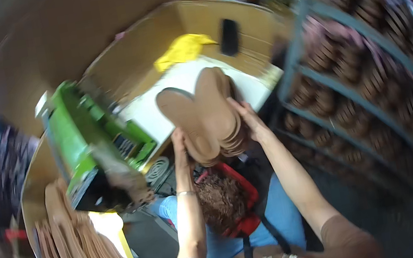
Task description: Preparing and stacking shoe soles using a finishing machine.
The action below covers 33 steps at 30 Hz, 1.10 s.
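Observation:
Two side-by-side stacks of brown shoe soles are between my hands, over the near edge of a white tabletop [157, 110]. My left hand [180, 143] grips the left sole stack [185, 119] along its outer side, near the heel end. Around the outer side of the right sole stack [215, 103] my right hand [249, 117] is closed, its thumb on the edge. Several layers show at the near end of the right stack. Below the soles, a red container [250, 193] with brown shavings or scraps [223, 200] sits between my legs.
A green machine [77, 126] stands left of the tabletop. At lower left, many more soles [90, 252] lie stacked. A yellow cloth [182, 51] and a dark phone-like object [229, 36] are by the cardboard wall [142, 41]. A blue-grey rack [344, 89] of brown footwear fills the right side.

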Tool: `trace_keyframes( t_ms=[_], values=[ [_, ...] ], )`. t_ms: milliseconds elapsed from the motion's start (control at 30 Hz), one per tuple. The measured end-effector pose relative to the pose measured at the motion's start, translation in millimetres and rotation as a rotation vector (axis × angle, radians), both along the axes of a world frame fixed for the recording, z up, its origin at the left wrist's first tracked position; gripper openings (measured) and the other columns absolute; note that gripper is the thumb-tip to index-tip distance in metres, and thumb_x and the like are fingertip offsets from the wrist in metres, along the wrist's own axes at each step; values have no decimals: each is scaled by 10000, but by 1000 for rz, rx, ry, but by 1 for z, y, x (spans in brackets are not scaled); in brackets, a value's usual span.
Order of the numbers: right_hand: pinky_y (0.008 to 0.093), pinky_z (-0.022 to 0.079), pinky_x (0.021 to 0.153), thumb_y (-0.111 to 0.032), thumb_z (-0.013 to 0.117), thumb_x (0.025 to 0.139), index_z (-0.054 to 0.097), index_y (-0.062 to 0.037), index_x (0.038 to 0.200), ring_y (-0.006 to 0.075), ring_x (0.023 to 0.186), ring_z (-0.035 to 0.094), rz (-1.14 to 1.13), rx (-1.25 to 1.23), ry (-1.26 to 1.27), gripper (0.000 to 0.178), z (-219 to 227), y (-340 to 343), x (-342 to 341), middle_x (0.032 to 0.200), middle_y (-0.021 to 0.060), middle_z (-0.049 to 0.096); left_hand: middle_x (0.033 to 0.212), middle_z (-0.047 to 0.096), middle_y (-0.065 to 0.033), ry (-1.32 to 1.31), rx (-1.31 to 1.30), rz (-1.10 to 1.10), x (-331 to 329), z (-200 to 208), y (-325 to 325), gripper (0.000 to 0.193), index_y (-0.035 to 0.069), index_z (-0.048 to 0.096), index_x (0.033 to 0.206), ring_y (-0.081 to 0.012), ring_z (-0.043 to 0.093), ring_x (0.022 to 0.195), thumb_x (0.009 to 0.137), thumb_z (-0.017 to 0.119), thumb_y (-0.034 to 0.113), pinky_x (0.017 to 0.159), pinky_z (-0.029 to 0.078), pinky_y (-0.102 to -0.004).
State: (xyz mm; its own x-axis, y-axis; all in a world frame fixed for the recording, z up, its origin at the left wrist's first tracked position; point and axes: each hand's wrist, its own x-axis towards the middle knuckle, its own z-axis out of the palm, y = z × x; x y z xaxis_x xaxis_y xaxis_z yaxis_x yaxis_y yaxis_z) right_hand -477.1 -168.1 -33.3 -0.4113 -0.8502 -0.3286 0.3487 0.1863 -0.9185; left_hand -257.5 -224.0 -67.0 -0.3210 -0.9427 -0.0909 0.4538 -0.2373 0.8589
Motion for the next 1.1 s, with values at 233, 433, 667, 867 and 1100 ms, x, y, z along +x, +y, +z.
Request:
trace_keyframes(
  t_ms=[233, 433, 667, 867, 1100],
  values=[
    [377, 150, 1128, -545, 696, 727, 144, 9, 1445, 266, 1395, 138, 72, -233, 190, 1062, 0, 190, -36, 1495, 192, 183, 1499, 194, -124, -10, 41, -407, -23, -63, 115, 966, 144, 105, 1476, -340, 258, 1343, 787, 224, 810, 1102, 229, -500],
    [354, 216, 1102, -326, 762, 710, 190, -19, 1438, 261, 1358, 248, -411, -82, 193, 975, -60, 430, -71, 1454, 168, 282, 1433, 328, -114, -362, 122, -831, -103, -155, 234, 962, 81, 195, 1442, -305, 404, 1249, 785, 421, 746, 1050, 346, -463],
    [352, 247, 1082, -424, 714, 728, 160, -26, 1460, 252, 1332, 297, -1113, -404, -146, 999, -140, 637, -81, 1463, 124, 289, 1481, 209, -92, -93, -104, -1442, -294, -139, 437, 1131, 101, 39, 1474, -249, 281, 1332, 701, 676, 626, 1082, 280, -407],
    [351, 253, 1074, -482, 571, 851, 242, -49, 1443, 242, 1328, 303, -1373, -277, 43, 804, -202, 730, -162, 1443, 110, 328, 1508, 126, -120, -17, 73, -1666, -448, -180, 549, 1149, 104, -40, 1479, -243, 152, 1383, 725, 693, 569, 1110, 176, -363],
    [358, 297, 1061, -420, 457, 946, 316, -88, 1422, 190, 1294, 356, -1326, -300, -270, 597, -238, 737, -327, 1427, 34, 372, 1497, 170, -98, -104, 66, -1572, -590, -217, 559, 929, 101, 9, 1480, -247, 221, 1352, 847, 615, 410, 1088, 221, -348]
  ],
)
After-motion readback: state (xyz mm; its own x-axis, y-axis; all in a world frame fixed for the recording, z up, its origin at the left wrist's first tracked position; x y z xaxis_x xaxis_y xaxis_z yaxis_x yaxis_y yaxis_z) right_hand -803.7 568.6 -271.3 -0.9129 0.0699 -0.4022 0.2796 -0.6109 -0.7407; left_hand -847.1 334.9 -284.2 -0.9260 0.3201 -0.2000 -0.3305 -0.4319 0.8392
